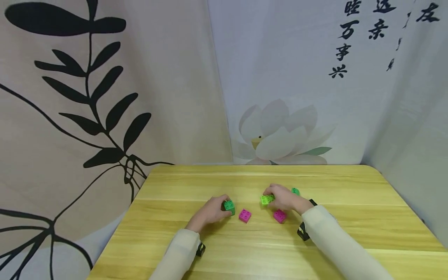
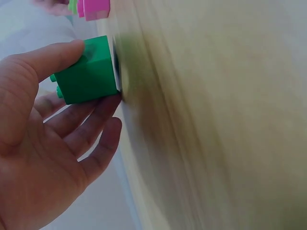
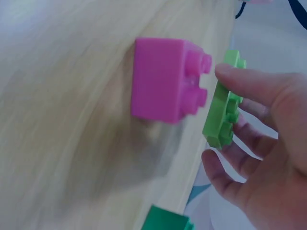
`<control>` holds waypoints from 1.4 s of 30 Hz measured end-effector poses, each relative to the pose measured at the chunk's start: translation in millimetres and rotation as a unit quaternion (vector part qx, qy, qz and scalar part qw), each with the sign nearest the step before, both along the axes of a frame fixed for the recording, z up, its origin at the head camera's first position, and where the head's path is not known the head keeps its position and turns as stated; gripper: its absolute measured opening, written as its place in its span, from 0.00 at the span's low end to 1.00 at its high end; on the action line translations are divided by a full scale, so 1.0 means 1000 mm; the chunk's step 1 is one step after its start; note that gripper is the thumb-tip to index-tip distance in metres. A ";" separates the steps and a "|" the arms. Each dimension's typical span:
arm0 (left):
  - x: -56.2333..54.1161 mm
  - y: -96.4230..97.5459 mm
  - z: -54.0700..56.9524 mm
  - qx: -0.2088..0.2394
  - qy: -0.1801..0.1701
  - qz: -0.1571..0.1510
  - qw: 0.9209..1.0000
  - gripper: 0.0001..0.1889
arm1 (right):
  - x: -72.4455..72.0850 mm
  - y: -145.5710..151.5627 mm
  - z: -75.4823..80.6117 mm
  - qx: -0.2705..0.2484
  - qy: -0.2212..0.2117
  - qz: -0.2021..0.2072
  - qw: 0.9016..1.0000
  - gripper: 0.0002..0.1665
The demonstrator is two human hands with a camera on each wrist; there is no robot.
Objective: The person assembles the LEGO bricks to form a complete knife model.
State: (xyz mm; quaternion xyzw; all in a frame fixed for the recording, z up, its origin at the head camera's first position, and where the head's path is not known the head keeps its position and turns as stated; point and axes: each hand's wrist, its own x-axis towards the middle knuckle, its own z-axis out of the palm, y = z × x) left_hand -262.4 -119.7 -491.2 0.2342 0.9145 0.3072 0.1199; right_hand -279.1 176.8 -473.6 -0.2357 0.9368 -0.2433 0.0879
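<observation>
My left hand (image 1: 212, 210) pinches a dark green toy building block (image 2: 88, 76) between thumb and fingers, its base right at the tabletop. My right hand (image 1: 284, 197) grips a thin lime green block (image 3: 224, 105) with studs along one face, the thumb over its near side. Between the hands lies a pink block (image 1: 245, 216), studs up. A second pink block (image 3: 158, 79) stands on the table just below my right hand in the head view. Behind that hand another green block (image 1: 295, 191) shows, partly hidden by it.
The blocks are on a light wooden table (image 1: 168, 182), whose far edge meets a hanging curtain (image 1: 175, 97) printed with leaves, a lotus and writing. A second curtain wall (image 1: 413, 147) runs along the right side. Dark straps (image 1: 303, 231) circle both wrists.
</observation>
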 end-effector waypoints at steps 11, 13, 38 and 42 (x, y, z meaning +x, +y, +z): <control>0.029 -0.009 0.007 -0.007 0.012 -0.023 1.000 0.17 | 0.023 0.024 0.011 0.001 0.067 0.019 0.998 0.22; 0.035 -0.008 0.008 -0.002 0.004 -0.029 1.000 0.18 | 0.028 0.026 0.012 0.003 0.076 0.026 0.997 0.22; 0.068 0.041 0.011 0.030 -0.013 -0.124 0.992 0.17 | 0.078 0.019 0.014 -0.010 0.111 0.083 0.990 0.23; 0.068 0.049 0.009 0.034 -0.027 -0.108 0.993 0.17 | 0.084 0.018 0.015 -0.016 0.108 0.085 0.990 0.23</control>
